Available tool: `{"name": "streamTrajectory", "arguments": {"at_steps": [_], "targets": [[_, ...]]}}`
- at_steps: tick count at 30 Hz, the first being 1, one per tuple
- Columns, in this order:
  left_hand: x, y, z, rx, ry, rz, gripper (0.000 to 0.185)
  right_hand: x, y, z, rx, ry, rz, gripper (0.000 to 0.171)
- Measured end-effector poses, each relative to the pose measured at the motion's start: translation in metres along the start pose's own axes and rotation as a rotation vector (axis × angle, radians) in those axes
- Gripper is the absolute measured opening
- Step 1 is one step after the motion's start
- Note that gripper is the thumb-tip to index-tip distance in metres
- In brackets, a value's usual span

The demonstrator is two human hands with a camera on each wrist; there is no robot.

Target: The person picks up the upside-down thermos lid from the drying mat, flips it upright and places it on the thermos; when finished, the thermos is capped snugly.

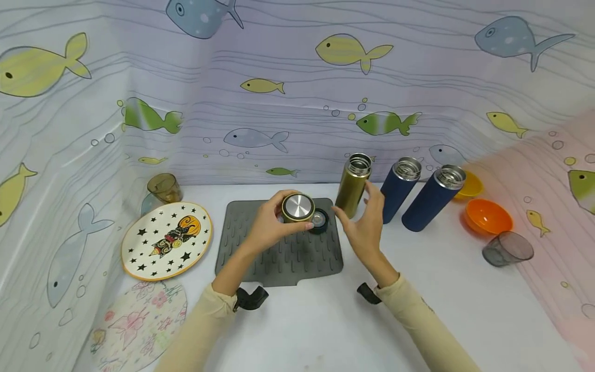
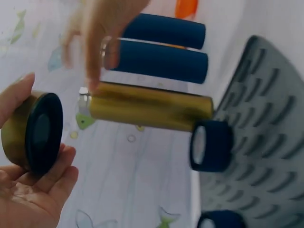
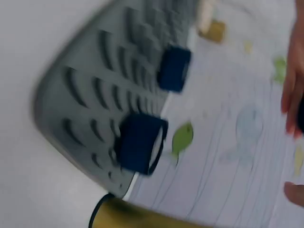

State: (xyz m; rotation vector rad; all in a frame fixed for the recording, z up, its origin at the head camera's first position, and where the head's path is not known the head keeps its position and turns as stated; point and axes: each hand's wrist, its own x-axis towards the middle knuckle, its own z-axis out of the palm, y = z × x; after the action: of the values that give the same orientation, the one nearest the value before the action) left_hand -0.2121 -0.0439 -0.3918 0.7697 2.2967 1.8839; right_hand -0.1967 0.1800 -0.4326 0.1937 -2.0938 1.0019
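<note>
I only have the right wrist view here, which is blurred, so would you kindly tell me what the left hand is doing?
Observer: The left hand holds a gold lid above the grey mat, fingers curled round it.
Operator: Thank you. Is the gold flask standing or lying down?
Observer: The gold flask stands upright and uncapped, just past the mat's far right corner.
Operator: And how near is my right hand to it?
Observer: The right hand is open beside the flask, its fingers close to the side; I cannot tell whether they touch.
Operator: Anything else nearby?
Observer: Two blue flasks stand uncapped to its right.
</note>
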Motion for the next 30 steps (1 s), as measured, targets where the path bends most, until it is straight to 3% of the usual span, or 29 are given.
{"name": "streamTrajectory", "arguments": {"at_steps": [3,5,7,11,14,23,30], "targets": [[0.019,0.012,0.002,0.015,0.015,0.013,0.068,0.017,0.018,0.005,0.019,0.004,0.300,0.099],[0.033,0.019,0.006,0.032,0.024,0.023,0.067,0.028,0.030,0.012,0.048,-0.037,0.420,0.103],[0.045,0.026,0.010,0.044,0.034,0.032,0.065,0.038,0.041,0.020,0.083,-0.068,0.482,0.101],[0.060,0.034,0.023,0.046,0.043,0.051,0.066,0.047,0.056,0.030,0.134,-0.062,0.504,0.079],[0.063,0.039,0.035,0.032,0.029,0.062,0.065,0.041,0.053,0.023,0.151,-0.018,0.489,0.069],[0.059,0.043,0.076,-0.034,-0.046,0.058,0.064,-0.010,0.022,-0.030,0.199,0.013,0.448,0.072],[0.069,0.039,0.116,-0.012,-0.103,0.039,0.066,-0.029,0.022,-0.042,0.181,0.042,0.432,0.067]]}}
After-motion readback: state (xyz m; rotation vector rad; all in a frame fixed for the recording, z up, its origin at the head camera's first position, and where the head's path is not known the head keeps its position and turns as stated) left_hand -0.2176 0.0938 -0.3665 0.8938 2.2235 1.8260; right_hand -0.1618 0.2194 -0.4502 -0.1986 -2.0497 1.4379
